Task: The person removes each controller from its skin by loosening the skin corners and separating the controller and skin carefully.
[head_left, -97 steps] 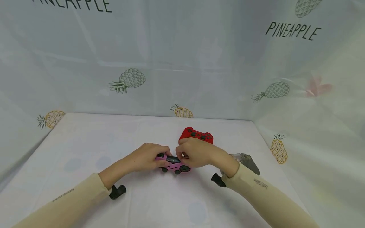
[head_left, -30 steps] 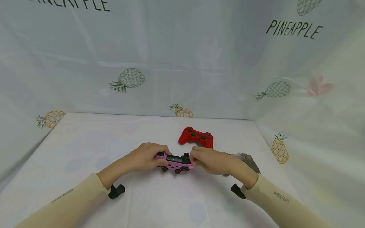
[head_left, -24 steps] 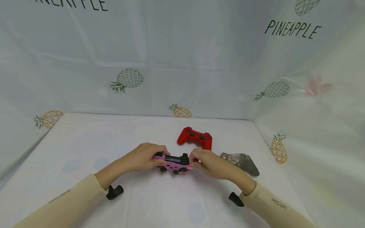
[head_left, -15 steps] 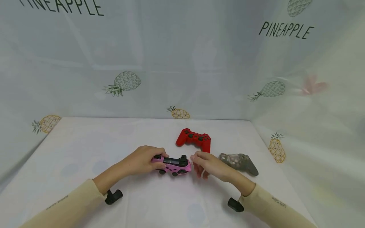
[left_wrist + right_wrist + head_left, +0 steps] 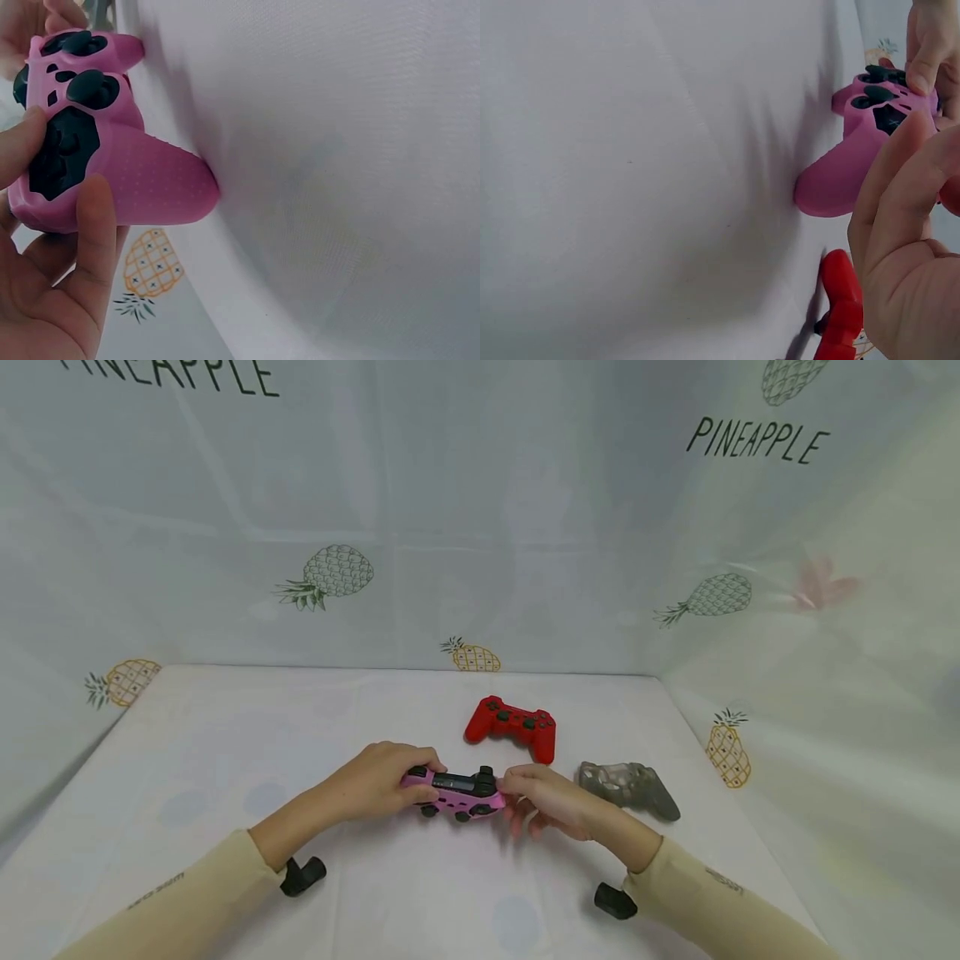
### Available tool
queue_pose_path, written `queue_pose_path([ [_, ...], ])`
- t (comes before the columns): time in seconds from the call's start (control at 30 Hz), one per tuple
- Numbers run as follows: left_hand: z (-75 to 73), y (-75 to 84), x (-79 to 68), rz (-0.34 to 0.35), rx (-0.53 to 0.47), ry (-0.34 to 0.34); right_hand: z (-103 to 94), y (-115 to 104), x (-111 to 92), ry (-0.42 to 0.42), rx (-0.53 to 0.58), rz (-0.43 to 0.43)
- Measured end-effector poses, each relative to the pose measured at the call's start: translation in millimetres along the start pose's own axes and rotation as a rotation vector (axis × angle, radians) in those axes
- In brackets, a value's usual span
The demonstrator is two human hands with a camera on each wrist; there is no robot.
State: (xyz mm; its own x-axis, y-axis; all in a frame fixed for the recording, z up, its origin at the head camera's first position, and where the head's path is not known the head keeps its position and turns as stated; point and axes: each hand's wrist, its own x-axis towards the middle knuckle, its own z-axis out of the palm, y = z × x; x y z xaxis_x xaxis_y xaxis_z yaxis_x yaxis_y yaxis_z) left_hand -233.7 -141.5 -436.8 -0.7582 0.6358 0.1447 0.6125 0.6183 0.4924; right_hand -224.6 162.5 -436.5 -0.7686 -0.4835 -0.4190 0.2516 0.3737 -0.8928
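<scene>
A game controller in a pink rubbery cover stands tilted over the white table, its black buttons and sticks showing through the cover's cutouts. My left hand grips its left end, thumb on the front side and fingers behind. In the left wrist view, the pink grip points down at the cloth. At the opposite end, my right hand pinches the cover's edge between thumb and forefinger, with the other fingers loosely bent below. The right wrist view shows these fingers overlapping the controller's button side.
Behind the hands lies a red game controller. A grey, shiny, controller-shaped piece lies right of my right hand. The table wears a white cloth, and a pineapple-print curtain hangs behind it.
My right hand has moved from the top of the pink controller to its right end, came slightly off, and touches it again. The left hand keeps its grip.
</scene>
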Motion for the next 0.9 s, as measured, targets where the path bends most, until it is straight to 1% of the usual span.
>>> queue_pose_path([
  [0.1,0.0,0.7,-0.2,0.000,0.008,0.002,0.5,-1,2,0.021,-0.024,-0.015],
  [0.37,-0.8,1.6,-0.1,0.003,0.005,-0.002,-1.1,-6,4,0.028,-0.064,-0.019],
  [0.6,-2.8,-3.0,-2.3,0.001,0.003,0.005,1.1,-8,9,0.034,-0.129,-0.039],
  [0.7,-3.2,-5.1,-1.7,0.007,-0.008,0.007,2.2,-4,9,0.061,-0.169,-0.048],
  [0.9,-3.6,-6.5,4.8,0.018,-0.039,-0.006,2.8,9,4,0.128,-0.236,-0.049],
])
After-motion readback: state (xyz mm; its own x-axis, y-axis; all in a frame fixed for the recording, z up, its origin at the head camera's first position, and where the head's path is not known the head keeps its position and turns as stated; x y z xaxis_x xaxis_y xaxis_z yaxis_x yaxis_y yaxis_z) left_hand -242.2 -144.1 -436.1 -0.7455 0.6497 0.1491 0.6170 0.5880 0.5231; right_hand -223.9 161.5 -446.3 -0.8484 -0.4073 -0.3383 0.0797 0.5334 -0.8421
